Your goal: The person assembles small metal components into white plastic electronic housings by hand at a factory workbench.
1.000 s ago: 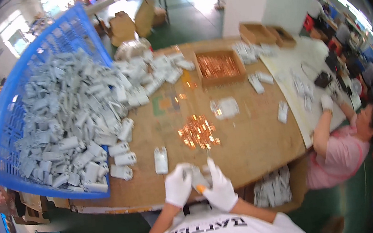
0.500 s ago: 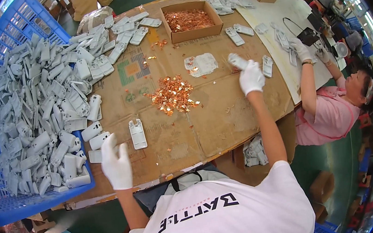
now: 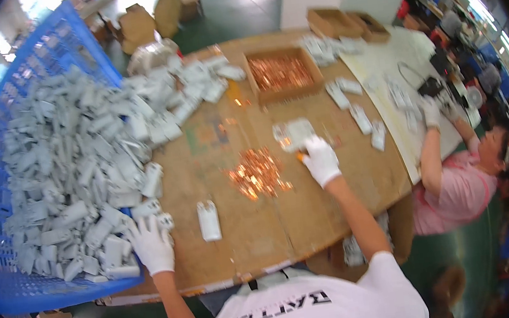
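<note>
My left hand (image 3: 153,246), white-gloved, lies with fingers spread over the light grey plastic casings (image 3: 150,179) at the right edge of the blue basket. My right hand (image 3: 321,162), also gloved, is above the cardboard, with its fingers drawn together. A small orange thing (image 3: 300,156) shows at its fingertips, too blurred to name. Just beyond it lies a flat whitish piece (image 3: 294,134). To its left is a loose pile of shiny copper pieces (image 3: 256,173). One single casing (image 3: 209,222) lies face up between my hands.
The blue basket (image 3: 55,296) heaped with casings fills the left side. A cardboard box (image 3: 288,94) of copper pieces stands at the far side. Several casings (image 3: 361,119) lie at the right. A co-worker in pink (image 3: 455,188) handles parts at the right-hand table.
My right hand has let go of a casing at the right and moved left towards the copper pile. My left hand has come onto the casings beside the basket. The view has shifted.
</note>
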Demonstrator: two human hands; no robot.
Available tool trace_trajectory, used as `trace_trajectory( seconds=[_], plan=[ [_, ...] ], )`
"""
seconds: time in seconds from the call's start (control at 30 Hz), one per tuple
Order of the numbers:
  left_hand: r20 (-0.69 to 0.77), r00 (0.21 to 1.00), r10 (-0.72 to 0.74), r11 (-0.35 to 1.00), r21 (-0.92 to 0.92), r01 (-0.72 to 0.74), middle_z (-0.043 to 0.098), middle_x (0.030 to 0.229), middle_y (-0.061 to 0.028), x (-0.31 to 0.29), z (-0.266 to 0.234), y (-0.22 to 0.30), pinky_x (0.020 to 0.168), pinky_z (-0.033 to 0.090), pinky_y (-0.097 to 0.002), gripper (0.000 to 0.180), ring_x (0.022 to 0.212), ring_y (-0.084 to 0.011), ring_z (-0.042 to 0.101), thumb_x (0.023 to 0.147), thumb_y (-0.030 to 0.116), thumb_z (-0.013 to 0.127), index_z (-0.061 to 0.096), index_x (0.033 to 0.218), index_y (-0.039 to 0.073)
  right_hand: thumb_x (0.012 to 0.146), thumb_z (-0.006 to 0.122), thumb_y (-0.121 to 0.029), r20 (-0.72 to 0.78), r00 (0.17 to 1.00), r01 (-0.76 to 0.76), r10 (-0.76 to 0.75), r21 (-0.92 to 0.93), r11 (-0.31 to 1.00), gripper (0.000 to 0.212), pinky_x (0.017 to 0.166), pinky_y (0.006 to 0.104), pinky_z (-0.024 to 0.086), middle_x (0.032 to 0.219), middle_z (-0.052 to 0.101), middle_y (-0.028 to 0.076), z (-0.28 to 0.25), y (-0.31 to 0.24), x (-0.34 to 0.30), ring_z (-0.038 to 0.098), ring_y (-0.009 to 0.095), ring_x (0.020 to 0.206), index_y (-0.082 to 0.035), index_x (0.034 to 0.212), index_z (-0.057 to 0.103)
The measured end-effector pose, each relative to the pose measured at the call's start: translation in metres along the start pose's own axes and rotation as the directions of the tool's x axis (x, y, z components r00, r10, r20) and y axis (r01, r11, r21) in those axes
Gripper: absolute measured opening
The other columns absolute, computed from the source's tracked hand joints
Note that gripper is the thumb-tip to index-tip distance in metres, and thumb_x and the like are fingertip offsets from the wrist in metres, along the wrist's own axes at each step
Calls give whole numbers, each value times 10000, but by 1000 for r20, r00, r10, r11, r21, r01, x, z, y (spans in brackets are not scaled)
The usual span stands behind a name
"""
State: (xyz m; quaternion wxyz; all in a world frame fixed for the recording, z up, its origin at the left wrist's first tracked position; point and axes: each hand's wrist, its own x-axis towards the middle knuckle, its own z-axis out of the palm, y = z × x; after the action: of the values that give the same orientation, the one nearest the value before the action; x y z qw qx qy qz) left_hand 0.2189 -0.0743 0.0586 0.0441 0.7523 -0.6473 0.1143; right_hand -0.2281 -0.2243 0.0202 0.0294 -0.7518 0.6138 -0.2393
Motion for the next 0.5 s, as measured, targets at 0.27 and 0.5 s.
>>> trace_trajectory(
  seconds=[0.27,0.5],
  plan=[
    [-8,993,-119,971,-208,114,498,1315,-229,-2,29,7,933,461,-468,429,1080,-403,553,795,198,762,577,1155,57,789,730,-188,144,979,-137,144,-60,989,154,765,460,555,955,670,149,-3,-6,5,678,350,885,-88,904,709],
    [152,988,8,987,-161,16,597,1078,-130,20,13,-4,798,526,-441,498,950,-308,629,636,375,872,646,996,115,761,758,-238,270,959,-14,90,-270,963,242,757,429,587,939,693,168,-8,-16,22,706,345,861,-43,887,692]
  ],
)
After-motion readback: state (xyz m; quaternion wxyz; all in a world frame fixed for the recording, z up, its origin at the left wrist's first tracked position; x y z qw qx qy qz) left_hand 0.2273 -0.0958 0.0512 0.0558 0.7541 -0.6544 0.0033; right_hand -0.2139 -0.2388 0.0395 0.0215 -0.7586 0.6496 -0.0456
